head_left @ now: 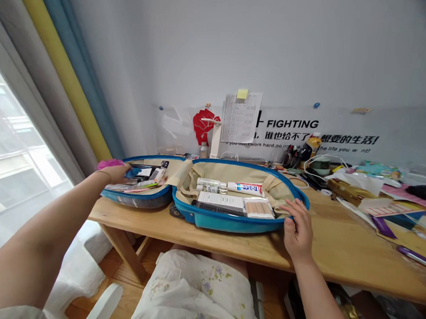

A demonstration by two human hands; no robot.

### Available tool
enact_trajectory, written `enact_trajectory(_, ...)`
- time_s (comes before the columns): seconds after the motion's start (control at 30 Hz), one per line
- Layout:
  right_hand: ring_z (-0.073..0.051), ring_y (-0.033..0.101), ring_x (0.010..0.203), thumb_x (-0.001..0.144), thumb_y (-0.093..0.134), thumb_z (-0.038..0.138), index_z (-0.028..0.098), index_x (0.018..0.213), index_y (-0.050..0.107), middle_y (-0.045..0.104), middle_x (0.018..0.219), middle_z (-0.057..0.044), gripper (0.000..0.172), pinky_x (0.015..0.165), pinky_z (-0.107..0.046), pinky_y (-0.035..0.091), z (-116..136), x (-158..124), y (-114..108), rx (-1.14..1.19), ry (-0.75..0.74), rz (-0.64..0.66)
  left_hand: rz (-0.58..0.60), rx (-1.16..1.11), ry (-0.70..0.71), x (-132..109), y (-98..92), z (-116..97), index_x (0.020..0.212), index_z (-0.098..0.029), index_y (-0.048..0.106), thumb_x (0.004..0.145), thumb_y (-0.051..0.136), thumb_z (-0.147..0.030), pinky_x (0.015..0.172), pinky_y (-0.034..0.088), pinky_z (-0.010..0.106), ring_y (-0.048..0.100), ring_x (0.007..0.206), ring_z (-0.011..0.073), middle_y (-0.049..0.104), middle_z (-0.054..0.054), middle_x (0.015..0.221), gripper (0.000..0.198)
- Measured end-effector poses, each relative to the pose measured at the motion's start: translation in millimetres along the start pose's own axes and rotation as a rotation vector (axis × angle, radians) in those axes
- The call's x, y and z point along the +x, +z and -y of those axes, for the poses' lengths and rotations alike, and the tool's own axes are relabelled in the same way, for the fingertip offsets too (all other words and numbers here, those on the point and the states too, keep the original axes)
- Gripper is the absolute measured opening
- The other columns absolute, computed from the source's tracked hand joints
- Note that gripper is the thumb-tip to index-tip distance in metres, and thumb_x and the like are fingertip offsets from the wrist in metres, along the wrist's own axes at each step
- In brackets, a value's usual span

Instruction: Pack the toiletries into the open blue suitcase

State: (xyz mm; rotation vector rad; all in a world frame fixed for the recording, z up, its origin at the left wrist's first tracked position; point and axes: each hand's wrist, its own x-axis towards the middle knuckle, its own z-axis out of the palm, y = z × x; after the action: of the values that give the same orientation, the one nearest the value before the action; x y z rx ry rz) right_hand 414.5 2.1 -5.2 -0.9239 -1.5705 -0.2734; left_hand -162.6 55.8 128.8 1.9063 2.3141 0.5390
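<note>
A blue suitcase (238,224) with a beige lining lies unfolded on the wooden table. My left hand (117,174) is over the far-left half, beside something pink (109,164) and a small blue item (133,173); its fingers are too hidden to tell whether it grips either. With fingers apart, my right hand (298,229) rests at the suitcase's right rim, holding nothing. In the right half lie a toothpaste tube (246,188), a white bottle (211,183), a white box (220,200) and a pack of cotton swabs (258,208).
Clutter fills the table's right side (352,235): papers, a purple pen (418,257), cables and a yellow bottle (310,148). A white desk lamp (215,140) stands by the wall behind the suitcase. Curtains (60,58) and a window are at left.
</note>
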Motion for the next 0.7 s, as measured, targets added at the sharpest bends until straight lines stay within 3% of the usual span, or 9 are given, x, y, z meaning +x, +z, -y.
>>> enact_trajectory(0.1, -0.028, 0.051, 0.126, 0.094, 0.041, 0.04, 0.022, 0.103, 0.064, 0.065, 0.116, -0.011, 0.031, 0.105, -0.055, 0.038, 1.7, 0.9, -0.7, 0.002, 0.014, -0.002, -0.054, -0.041, 0.079, 13.5, -5.2, -32.9, 0.07, -0.022, 0.051, 0.058, 0.075, -0.035, 0.078, 0.04, 0.026, 0.058, 0.081, 0.0195, 0.057, -0.006, 0.061, 0.03)
enact_trajectory(0.17, -0.029, 0.051, 0.126, 0.094, 0.041, 0.04, 0.022, 0.103, 0.064, 0.065, 0.117, -0.011, 0.031, 0.106, -0.055, 0.038, 2.1, 0.9, -0.8, 0.005, 0.019, 0.001, -0.09, -0.203, 0.197, 21.3, -3.9, -68.6, 0.078, -0.021, 0.055, 0.06, 0.073, -0.04, 0.079, 0.043, 0.026, 0.059, 0.085, 0.0186, 0.065, -0.002, 0.08, 0.032)
enact_trajectory(0.23, -0.029, 0.05, 0.127, 0.094, 0.041, 0.04, 0.022, 0.104, 0.064, 0.065, 0.117, -0.011, 0.031, 0.106, -0.056, 0.038, 1.8, 0.3, -0.6, 0.007, 0.022, 0.002, -0.066, -0.447, 0.302, 23.5, 2.8, -111.7, 0.083, -0.02, 0.058, 0.059, 0.073, -0.044, 0.075, 0.047, 0.028, 0.061, 0.083, 0.0183, 0.067, 0.001, 0.085, 0.036)
enact_trajectory(0.37, -0.028, 0.05, 0.128, 0.094, 0.041, 0.038, 0.022, 0.105, 0.064, 0.065, 0.117, -0.011, 0.03, 0.106, -0.056, 0.038, 0.1, -1.1, 0.2, 0.009, 0.002, -0.006, 0.234, -0.686, 0.357, 10.6, 33.0, -199.2, 0.102, -0.02, 0.059, 0.058, 0.075, -0.038, 0.057, 0.044, 0.025, 0.064, 0.078, 0.0195, 0.068, 0.002, 0.084, 0.051)
enact_trajectory(0.47, -0.028, 0.049, 0.129, 0.094, 0.042, 0.035, 0.022, 0.106, 0.063, 0.064, 0.118, -0.011, 0.028, 0.106, -0.055, 0.038, -0.4, -1.5, -0.1, 0.014, -0.019, -0.004, 0.451, -0.734, 0.377, -3.8, 67.1, -251.6, 0.105, -0.02, 0.057, 0.062, 0.076, -0.032, 0.061, 0.046, 0.025, 0.067, 0.086, 0.0207, 0.07, 0.004, 0.089, 0.049)
enact_trajectory(0.57, -0.028, 0.048, 0.129, 0.094, 0.042, 0.035, 0.022, 0.107, 0.063, 0.064, 0.119, -0.011, 0.028, 0.105, -0.056, 0.039, 0.3, -1.5, -0.7, 0.012, -0.006, 0.01, 0.588, -0.75, 0.302, -14.3, 102.0, -290.1, 0.098, -0.019, 0.054, 0.07, 0.073, -0.029, 0.068, 0.05, 0.026, 0.068, 0.093, 0.0197, 0.071, 0.008, 0.1, 0.035)
enact_trajectory(0.7, -0.028, 0.048, 0.129, 0.094, 0.041, 0.036, 0.023, 0.107, 0.063, 0.064, 0.119, -0.011, 0.028, 0.105, -0.055, 0.039, 1.0, -1.7, -1.0, 0.006, 0.001, 0.014, 0.61, -0.62, 0.306, -18.8, 131.6, -322.4, 0.105, -0.019, 0.05, 0.079, 0.066, -0.029, 0.071, 0.052, 0.024, 0.068, 0.095, 0.0177, 0.069, 0.01, 0.112, 0.032)
